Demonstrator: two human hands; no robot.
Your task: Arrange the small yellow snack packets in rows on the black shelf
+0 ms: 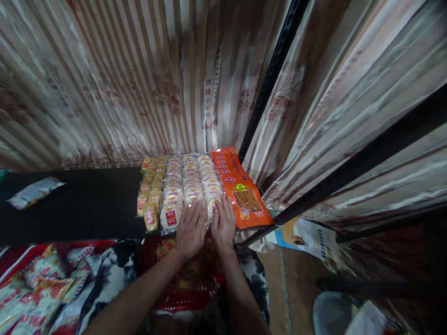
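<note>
While both hands rest at the front ends of the packed rows, the step in hand looks like evening up the wrapped round crackers (pixel 171 216) on the black shelf (pixel 87 204). The left hand (pixel 192 228) lies over the front of the middle row, its fingers extended and close together, not closed around anything. The right hand (pixel 223 221) reaches over the front of the right row, beside the orange snack packets (pixel 247 200); whether its thumb and fingers pinch a cracker pack, I cannot tell. A next touch would seem to call for light, level pressure, since the thin wrappers could slip or the crackers crack. They are pale and disc-shaped, in clear, shiny film with red-and-yellow labels, overlapping in three columns that run from the shelf's back edge to its front. Left of them stands a column of small golden wrapped snacks (pixel 150 216), and beneath the forearms sits a red basket (pixel 174 304).
</note>
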